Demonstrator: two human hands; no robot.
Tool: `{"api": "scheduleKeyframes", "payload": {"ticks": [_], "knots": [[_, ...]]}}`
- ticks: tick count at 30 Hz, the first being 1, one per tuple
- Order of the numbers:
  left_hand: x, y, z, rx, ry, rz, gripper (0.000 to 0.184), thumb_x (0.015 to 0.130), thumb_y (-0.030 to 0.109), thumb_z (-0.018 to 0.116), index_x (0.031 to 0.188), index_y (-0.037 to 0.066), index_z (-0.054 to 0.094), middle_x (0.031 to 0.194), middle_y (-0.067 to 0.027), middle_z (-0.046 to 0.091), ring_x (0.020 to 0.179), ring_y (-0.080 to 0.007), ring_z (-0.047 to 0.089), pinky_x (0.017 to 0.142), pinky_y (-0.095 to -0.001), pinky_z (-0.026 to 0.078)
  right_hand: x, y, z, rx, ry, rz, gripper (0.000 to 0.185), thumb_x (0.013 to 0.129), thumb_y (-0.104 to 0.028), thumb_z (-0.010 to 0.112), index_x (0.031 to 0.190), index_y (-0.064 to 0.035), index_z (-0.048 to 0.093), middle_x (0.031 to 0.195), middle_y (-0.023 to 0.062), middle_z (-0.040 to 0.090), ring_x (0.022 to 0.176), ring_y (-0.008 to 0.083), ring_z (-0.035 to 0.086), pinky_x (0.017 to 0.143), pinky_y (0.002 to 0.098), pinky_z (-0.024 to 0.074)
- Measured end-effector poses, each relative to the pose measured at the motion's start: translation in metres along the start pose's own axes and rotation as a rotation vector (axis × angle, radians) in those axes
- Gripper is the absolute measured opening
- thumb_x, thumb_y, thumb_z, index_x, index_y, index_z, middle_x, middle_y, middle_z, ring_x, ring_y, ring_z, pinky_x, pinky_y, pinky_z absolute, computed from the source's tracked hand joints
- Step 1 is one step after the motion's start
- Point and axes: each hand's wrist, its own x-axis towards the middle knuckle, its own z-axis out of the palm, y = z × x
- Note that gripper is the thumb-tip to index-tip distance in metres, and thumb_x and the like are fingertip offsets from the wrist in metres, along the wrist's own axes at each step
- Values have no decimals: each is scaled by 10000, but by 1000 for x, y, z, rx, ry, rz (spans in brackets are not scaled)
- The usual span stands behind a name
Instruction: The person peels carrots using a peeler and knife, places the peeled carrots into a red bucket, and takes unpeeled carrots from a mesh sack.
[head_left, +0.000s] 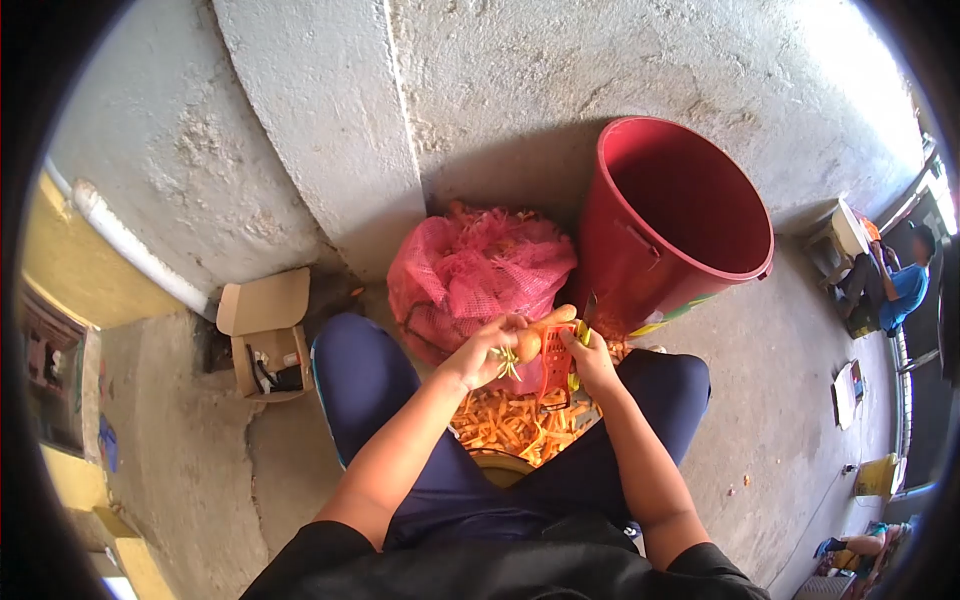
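Note:
My left hand [490, 350] is closed around an orange carrot [528, 346] with short green stem ends, its other end pointing up and right. In my right hand [592, 360] is a yellow-handled knife [583, 332]; its dark narrow blade points up beside the carrot's tip. A red perforated plastic piece [556, 365] shows between my hands; I cannot tell whether the right hand touches it. Below them, orange peelings [515, 422] are heaped between my legs, above the yellowish rim of a container [500, 462].
A pink mesh sack [480, 265] stands ahead against the wall, next to a tall red bin [620, 240]. An open cardboard box [268, 350] lies on the floor at left. A person in a blue shirt [905, 298] sits far right, near a yellow container [876, 476].

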Motion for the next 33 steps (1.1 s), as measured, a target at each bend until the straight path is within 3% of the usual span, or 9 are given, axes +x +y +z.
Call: {"api": "scheduleKeyframes", "payload": {"ticks": [3,6,11,14,15,19,24,25,33], "knots": [[4,0,-4,-283,-18,-89,336,775,209,608,1012,39,443,965,-85,526,877,-162,549,706,-297,490,2,-2,-1,-37,-74,18,178,860,-204,491,906,-36,526,800,-9,543,714,68,492,651,225,407],[9,-8,9,-107,188,-15,367,770,212,613,1043,45,434,990,-80,513,884,-175,549,723,-306,493,-1,-10,2,-1,-108,-26,176,862,-201,485,911,-37,524,801,-10,541,713,65,490,657,222,404],[8,-8,15,-54,-15,-158,483,711,124,621,1136,63,401,1020,-68,493,938,-176,494,807,-340,436,1,-11,-2,-30,-126,28,167,866,-195,479,896,-37,525,798,-7,542,716,63,491,664,220,403],[10,-8,13,-16,282,-102,422,701,148,623,1073,36,460,942,-54,527,883,-179,521,776,-316,446,6,-3,-8,6,-42,25,161,867,-185,479,889,-33,527,791,2,552,702,73,513,647,231,422],[17,-12,-6,-47,357,-43,279,706,123,616,949,57,496,890,-46,529,895,-178,503,800,-323,418,9,2,-10,9,-2,21,159,867,-181,480,887,-31,528,788,6,558,695,78,524,639,236,431],[23,-6,-20,76,456,473,173,697,18,582,802,97,470,847,-34,494,893,-161,469,894,-308,333,16,16,-14,-153,100,75,171,865,-160,483,911,-5,539,776,53,591,667,131,578,601,269,479],[24,0,-28,-257,508,529,164,665,-52,484,754,81,448,831,-43,475,897,-182,458,909,-336,344,9,53,18,-172,-58,123,188,811,-175,524,855,3,568,674,80,576,598,139,508,572,300,422],[23,0,-26,-262,484,542,162,657,-50,481,749,79,447,828,-44,474,900,-186,457,911,-342,347,-8,8,34,-500,-57,151,206,795,-176,533,862,17,555,662,118,569,592,155,513,561,321,421],[17,5,3,-376,304,536,161,605,-34,472,714,82,446,814,-29,465,937,-189,455,946,-360,339,3,30,42,-284,-13,171,204,818,-175,522,870,20,556,690,51,572,628,118,506,614,295,421]]}}
